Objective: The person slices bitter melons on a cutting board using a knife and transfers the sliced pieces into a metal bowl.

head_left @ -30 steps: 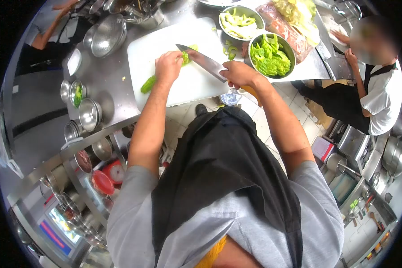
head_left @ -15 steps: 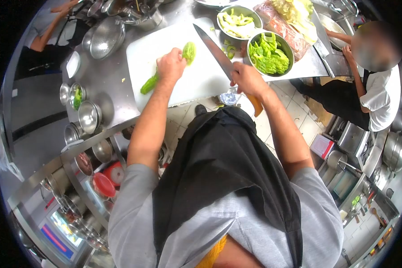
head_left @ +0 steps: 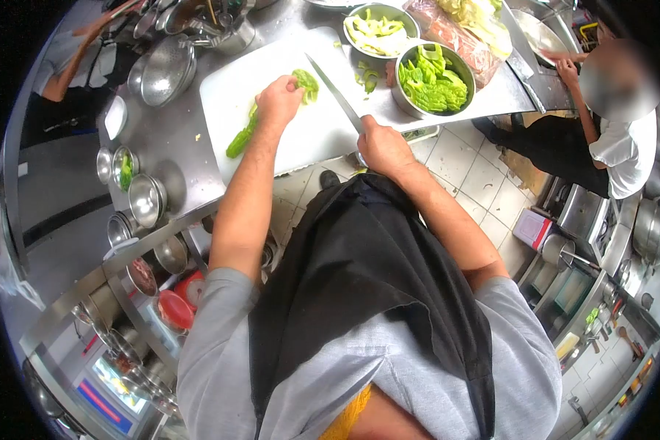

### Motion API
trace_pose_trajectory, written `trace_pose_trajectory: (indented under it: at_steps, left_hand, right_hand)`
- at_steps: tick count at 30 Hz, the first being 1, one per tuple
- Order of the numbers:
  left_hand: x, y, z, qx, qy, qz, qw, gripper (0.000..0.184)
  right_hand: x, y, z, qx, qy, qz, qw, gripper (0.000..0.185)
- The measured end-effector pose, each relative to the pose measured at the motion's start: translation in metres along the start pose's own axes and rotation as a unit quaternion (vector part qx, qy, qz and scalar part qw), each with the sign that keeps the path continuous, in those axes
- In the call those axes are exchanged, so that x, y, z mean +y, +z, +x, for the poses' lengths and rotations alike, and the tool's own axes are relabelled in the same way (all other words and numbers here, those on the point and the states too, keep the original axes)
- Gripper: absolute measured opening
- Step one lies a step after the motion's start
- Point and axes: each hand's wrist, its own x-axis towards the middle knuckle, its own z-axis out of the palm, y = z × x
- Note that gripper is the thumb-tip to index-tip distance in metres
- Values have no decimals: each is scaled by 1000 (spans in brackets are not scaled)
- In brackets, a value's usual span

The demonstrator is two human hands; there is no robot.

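Note:
On the white cutting board point(head_left: 220, 95) my left hand point(head_left: 280, 101) is closed, its fingertips pinching the edge of a bright green, wrinkled vegetable piece point(head_left: 308, 86). A longer green vegetable piece point(head_left: 237, 145) lies on the board, partly under that hand. My right hand point(head_left: 385, 147) wraps the handle of a large kitchen knife point(head_left: 337, 92) at the board's right side. Its blade points up and left, to the right of the pinched piece and apart from it. Small green scraps point(head_left: 367, 77) lie beyond the blade.
A metal bowl of green pieces point(head_left: 434, 81) and a bowl of pale strips point(head_left: 378, 33) stand at the right. Behind them are bagged goods point(head_left: 455, 40). Colanders point(head_left: 167, 73) and small bowls point(head_left: 147, 199) sit at left. A co-worker point(head_left: 616, 147) is at the right.
My right hand has moved left with the knife, bringing the blade nearer the pinched piece. My left hand stays at that piece. The view has shifted slightly.

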Motion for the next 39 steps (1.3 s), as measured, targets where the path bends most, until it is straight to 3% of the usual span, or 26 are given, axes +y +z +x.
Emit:
trace_pose_trajectory:
  at_steps: [21,25,31,34,36,39]
  left_hand:
    - [-11,5,6,9,47,-14,999,32]
    - [-10,2,6,7,53,-21,998,33]
    - [-8,-12,11,-14,48,63,997,35]
    - [-8,-14,16,68,87,129,985,24]
    - [-9,-5,25,114,218,95,965,28]
    - [7,5,32,56,264,89,959,31]
  right_hand:
    - [-65,30,31,-24,68,34,997,24]
    - [-57,50,51,-40,82,38,995,27]
    - [-36,41,10,-46,98,-11,994,27]
    - [-33,19,-5,-5,106,13,994,25]
    - [-20,13,-11,16,114,39,993,25]
    - [-9,3,-32,50,130,55,989,24]
